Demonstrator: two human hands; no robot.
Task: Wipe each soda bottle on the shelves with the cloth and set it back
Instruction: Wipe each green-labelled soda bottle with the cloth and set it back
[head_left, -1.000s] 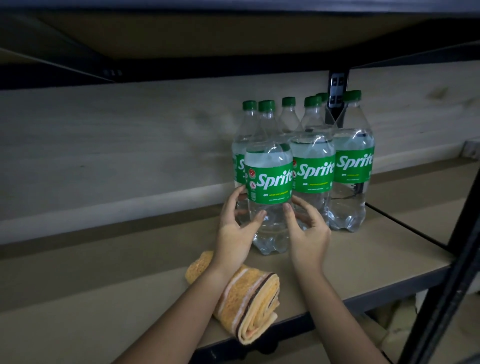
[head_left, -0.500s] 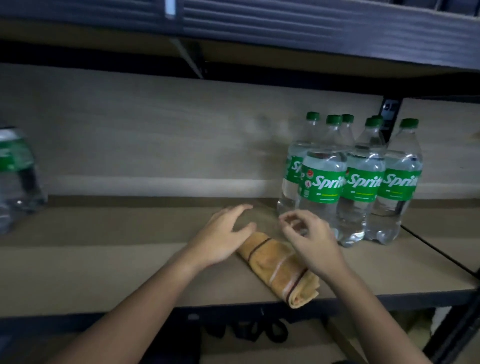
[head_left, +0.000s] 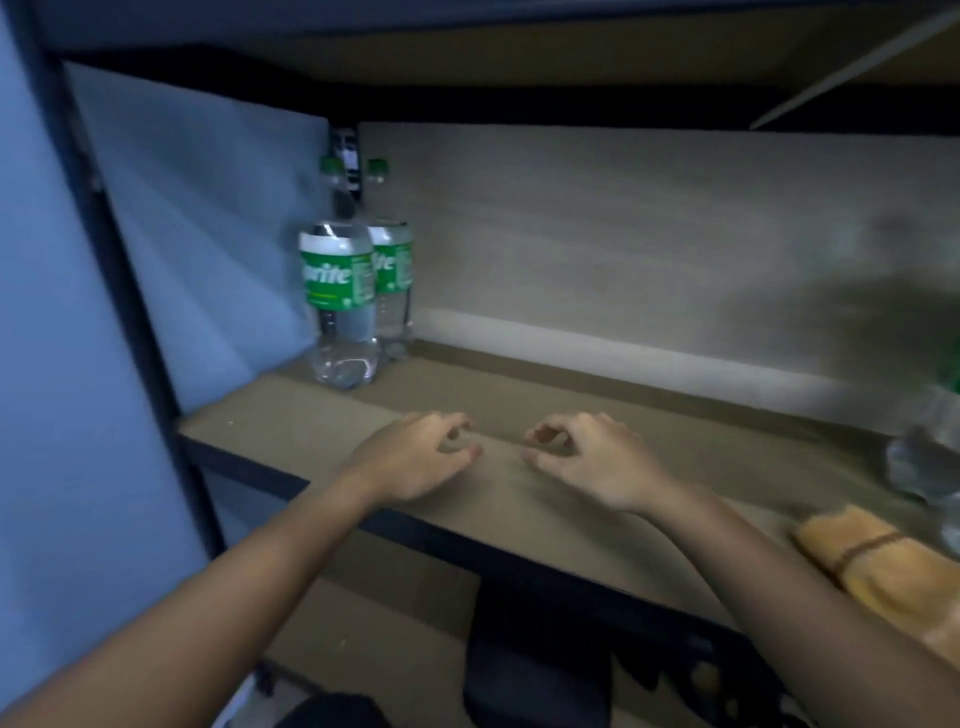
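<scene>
Hands are hovering empty, left hand and right hand loosely curled over the shelf, while two upright soda bottles are standing up-left, nearer the left, and the cloth is lying far right.

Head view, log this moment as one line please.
left hand: empty, loosely curled over shelf | right hand: same | cloth: lying at right | two Sprite bottles: upright, far left, untouched
</scene>
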